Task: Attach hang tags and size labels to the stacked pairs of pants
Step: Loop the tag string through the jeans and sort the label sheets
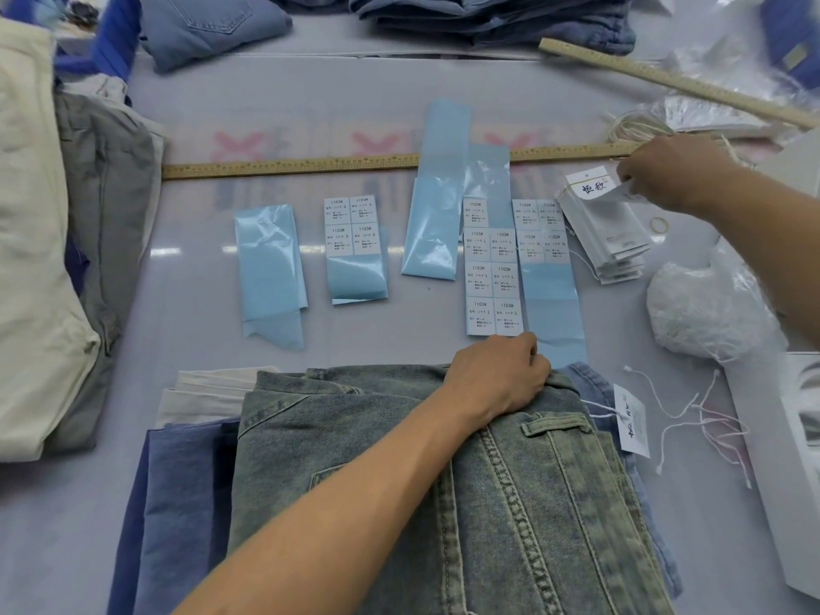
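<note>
A stack of folded pants lies at the near table edge, with grey-green washed jeans [510, 503] on top. My left hand [501, 375] grips the waistband of these jeans at its far edge. My right hand [665, 175] pinches the top hang tag of a fanned pile of white hang tags [608, 233] at the right. Sheets of white size labels on blue backing lie in the middle: an S sheet [352, 226], an L sheet [490, 281] and an XL sheet [541, 230]. A tagged blue pair shows a hang tag [632, 421] beside the stack.
Two wooden rulers [288, 164] [665, 77] cross the table. Empty blue backing strips [268, 264] lie left of the labels. A bag of white strings [705, 312] and loose strings [692, 410] sit at right. Folded garments [66, 215] pile at left and jeans [488, 15] at the far edge.
</note>
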Tool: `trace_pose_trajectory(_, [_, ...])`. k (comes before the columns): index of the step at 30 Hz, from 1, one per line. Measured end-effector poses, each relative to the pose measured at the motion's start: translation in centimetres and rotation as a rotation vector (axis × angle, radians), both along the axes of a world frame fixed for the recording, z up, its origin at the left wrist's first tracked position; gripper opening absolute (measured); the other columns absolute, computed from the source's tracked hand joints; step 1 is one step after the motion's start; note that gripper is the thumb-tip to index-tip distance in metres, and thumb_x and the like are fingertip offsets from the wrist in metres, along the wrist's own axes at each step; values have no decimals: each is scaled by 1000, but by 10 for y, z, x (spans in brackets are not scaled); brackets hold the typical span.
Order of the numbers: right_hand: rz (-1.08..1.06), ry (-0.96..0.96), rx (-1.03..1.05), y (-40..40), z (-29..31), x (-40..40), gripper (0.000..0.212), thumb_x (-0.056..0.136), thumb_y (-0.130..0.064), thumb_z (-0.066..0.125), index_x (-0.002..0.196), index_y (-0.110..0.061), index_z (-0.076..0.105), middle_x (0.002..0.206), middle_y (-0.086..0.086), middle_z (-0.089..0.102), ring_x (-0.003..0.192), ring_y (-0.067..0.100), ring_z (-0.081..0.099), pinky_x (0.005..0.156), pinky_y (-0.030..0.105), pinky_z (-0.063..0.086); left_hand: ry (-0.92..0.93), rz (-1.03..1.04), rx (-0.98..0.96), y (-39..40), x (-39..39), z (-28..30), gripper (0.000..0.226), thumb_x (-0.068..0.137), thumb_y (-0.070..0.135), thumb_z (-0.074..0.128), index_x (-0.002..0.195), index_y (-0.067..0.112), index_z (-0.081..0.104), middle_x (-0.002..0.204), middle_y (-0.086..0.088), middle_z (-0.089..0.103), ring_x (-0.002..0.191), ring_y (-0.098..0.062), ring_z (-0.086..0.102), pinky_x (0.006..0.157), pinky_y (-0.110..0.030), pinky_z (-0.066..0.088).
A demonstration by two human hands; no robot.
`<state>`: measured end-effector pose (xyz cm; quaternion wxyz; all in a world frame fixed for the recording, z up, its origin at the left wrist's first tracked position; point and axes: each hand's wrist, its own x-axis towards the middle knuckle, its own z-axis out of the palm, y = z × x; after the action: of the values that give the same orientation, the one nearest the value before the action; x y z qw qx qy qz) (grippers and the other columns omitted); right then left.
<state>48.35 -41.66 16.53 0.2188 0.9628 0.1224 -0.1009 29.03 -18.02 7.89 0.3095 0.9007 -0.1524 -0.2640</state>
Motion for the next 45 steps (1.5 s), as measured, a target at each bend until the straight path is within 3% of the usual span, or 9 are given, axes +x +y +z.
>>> trace_pose_trajectory(15, [54, -349, 72, 10, 25, -2, 16, 82, 17, 55, 95, 13, 63, 89, 34, 59, 86, 50, 61, 69, 55, 52, 1, 11, -31, 1, 0, -3, 28, 99, 42, 37, 104, 22, 57, 98, -2, 67, 82, -25, 57, 66, -37, 39])
trace_pose_trajectory(20, [-83, -448, 245, 21, 36, -3, 21, 93, -1, 54, 108, 7, 66, 102, 34, 61, 98, 51, 57, 78, 57, 49, -34, 9, -66, 0, 2, -4, 30, 102, 41, 39, 113, 22, 59, 106, -3, 67, 94, -25, 60, 76, -39, 46])
trace_pose_trajectory(25, [-44, -538, 745, 94, 10, -76, 23, 96, -7, 55, 106, -1, 74, 100, 25, 64, 97, 43, 61, 77, 47, 52, 302, 613, -851, 24, 16, 11, 32, 102, 48, 54, 122, 24, 62, 115, 3, 70, 104, -15, 68, 94, -32, 52])
trace_pose_trajectory(29, [266, -165, 930, 171, -35, -171, 10, 81, 4, 70, 89, 2, 76, 88, 21, 66, 82, 40, 62, 72, 52, 53, 670, 1095, -1342, 46, 24, 12, 55, 94, 47, 63, 133, 7, 61, 124, -20, 69, 111, -29, 69, 101, -46, 53])
trace_pose_trajectory(31, [249, 158, 972, 178, -49, -187, 19, 84, -3, 72, 102, -3, 77, 106, 16, 70, 99, 38, 63, 88, 52, 52, 585, 1302, -1272, 49, 25, 11, 30, 103, 20, 57, 122, -2, 65, 104, -25, 73, 93, -35, 71, 89, -46, 58])
trace_pose_trajectory(34, [119, 348, 1110, 158, -55, -174, 26, 91, -29, 72, 116, -21, 75, 116, -10, 71, 107, 7, 63, 95, 29, 50, 423, 1515, -1050, 60, 29, 5, 17, 102, 9, 56, 107, 2, 70, 85, -13, 75, 77, -29, 71, 75, -42, 61])
trace_pose_trajectory(37, [-108, 291, 1247, 132, -68, -138, 31, 91, -25, 74, 122, -28, 70, 118, -18, 69, 107, 3, 64, 95, 27, 53, 308, 1492, -908, 75, 28, 0, 18, 99, 12, 61, 87, 22, 71, 76, 11, 73, 62, -7, 68, 49, -22, 54])
trace_pose_trajectory(41, [-201, 407, 842, 105, -111, -113, 69, 90, -33, 76, 151, -25, 46, 159, -1, 39, 145, 19, 34, 119, 33, 26, 262, 1304, -827, 75, 21, 0, 26, 98, 2, 59, 111, 24, 66, 100, 10, 71, 75, -2, 68, 49, -13, 49])
trace_pose_trajectory(45, [-242, 140, 919, 103, -136, -90, 37, 98, -20, 66, 134, -13, 63, 134, 8, 60, 125, 27, 52, 104, 34, 40, 305, 1255, -805, 71, 22, 0, 38, 97, -1, 57, 122, 28, 53, 98, 10, 68, 80, -8, 67, 46, -13, 48])
